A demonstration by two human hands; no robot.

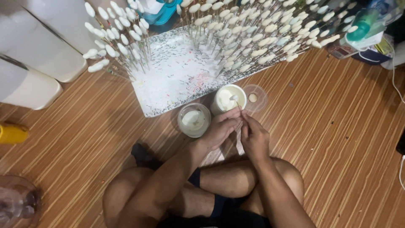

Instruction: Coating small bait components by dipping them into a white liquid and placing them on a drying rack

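Both hands meeting just below white cup (228, 99). Left hand (220, 129) and right hand (254, 137) pinching thin stick (238, 106), its long axis running up-left, white tip (233, 97) dipping over cup. Right hand gripping lower end.

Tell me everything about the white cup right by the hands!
The white cup is round and open on top, plastic by the look of it, filled with thick creamy white stuff. It stands upright on the striped wooden floor, touching the edge of the speckled white board. A thin stick with a white blob on its tip reaches over it, held by the left hand and right hand.
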